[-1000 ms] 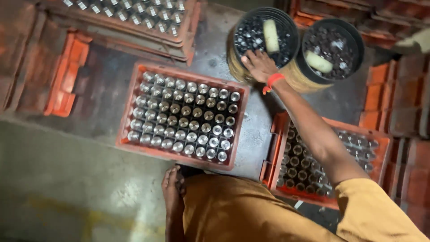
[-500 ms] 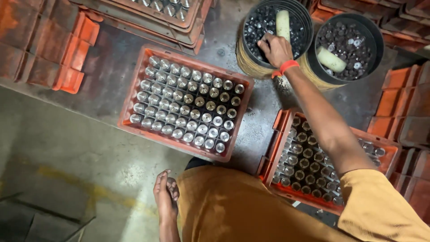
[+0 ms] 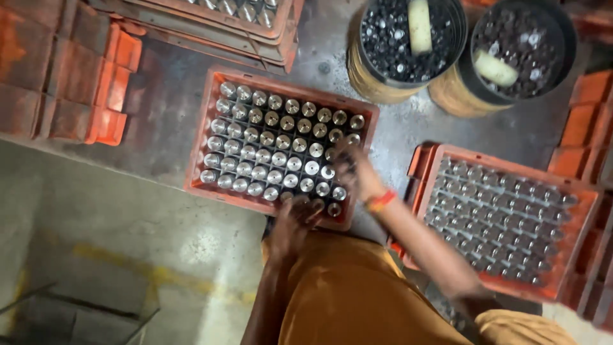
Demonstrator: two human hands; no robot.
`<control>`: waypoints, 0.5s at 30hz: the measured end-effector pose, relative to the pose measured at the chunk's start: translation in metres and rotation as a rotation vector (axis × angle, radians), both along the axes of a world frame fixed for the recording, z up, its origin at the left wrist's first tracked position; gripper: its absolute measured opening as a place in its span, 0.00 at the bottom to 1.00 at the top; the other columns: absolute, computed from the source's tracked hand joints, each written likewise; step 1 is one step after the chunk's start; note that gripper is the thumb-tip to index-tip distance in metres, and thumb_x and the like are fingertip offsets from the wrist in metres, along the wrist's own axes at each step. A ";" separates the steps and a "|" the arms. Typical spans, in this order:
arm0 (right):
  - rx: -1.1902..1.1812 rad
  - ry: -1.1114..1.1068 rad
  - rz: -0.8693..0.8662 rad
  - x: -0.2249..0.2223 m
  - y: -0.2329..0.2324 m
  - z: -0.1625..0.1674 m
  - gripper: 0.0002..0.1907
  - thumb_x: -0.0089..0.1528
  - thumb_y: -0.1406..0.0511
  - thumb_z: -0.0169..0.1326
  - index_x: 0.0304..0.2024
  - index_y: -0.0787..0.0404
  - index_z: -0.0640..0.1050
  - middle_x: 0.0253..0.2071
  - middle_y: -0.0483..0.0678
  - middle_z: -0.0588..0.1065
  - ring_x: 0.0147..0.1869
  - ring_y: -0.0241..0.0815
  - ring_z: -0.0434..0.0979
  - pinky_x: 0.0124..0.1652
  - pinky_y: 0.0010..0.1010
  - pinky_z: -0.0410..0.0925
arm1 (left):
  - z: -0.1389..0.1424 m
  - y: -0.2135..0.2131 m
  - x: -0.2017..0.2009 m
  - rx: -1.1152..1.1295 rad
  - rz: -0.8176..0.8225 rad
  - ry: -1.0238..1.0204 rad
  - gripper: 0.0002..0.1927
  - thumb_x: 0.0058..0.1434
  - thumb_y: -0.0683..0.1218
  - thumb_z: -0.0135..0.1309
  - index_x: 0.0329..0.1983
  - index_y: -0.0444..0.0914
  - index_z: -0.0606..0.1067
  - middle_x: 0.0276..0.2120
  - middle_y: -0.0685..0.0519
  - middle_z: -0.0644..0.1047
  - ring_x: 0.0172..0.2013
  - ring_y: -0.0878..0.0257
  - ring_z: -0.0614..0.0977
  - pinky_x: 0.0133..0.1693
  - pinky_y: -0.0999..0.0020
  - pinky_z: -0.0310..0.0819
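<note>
An orange crate full of capped glass bottles stands on the floor in front of me. My right hand, with a red band at the wrist, hovers over the crate's right side above the bottle tops. It is blurred and its fingers look curled; whether it holds anything is unclear. My left hand reaches the crate's near edge by the nearest row of bottles, also blurred. An orange garment covers my lap below.
Two round buckets of small dark caps stand beyond the crate, each with a pale scoop-like piece inside. A second orange crate of bottles sits to the right. Orange crates are stacked at left and at top.
My right hand has left the left bucket and come back over the bottle crate. My left hand has risen from beside my lap to the crate's near edge.
</note>
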State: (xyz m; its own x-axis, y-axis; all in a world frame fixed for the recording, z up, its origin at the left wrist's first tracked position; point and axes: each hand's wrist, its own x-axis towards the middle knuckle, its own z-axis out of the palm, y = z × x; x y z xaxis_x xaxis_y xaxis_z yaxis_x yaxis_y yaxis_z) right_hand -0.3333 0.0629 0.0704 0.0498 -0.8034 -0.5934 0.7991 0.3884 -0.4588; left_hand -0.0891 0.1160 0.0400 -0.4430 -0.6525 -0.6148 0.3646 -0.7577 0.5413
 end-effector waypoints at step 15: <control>-0.497 1.668 -0.236 0.188 -0.038 0.040 0.03 0.63 0.68 0.63 0.37 0.61 0.81 0.44 0.50 0.82 0.47 0.47 0.84 0.49 0.31 0.73 | -0.028 -0.121 0.019 0.343 -0.118 0.616 0.24 0.75 0.55 0.34 0.62 0.34 0.69 0.57 0.46 0.74 0.59 0.55 0.74 0.63 0.59 0.64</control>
State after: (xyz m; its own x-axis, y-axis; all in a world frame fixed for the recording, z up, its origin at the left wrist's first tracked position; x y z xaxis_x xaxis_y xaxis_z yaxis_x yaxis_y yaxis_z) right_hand -0.1458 0.0253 0.1105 -0.4353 -0.8075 0.3981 -0.5933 -0.0753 -0.8015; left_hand -0.0697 -0.0054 0.0115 -0.8318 -0.3933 -0.3917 0.4322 -0.9017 -0.0125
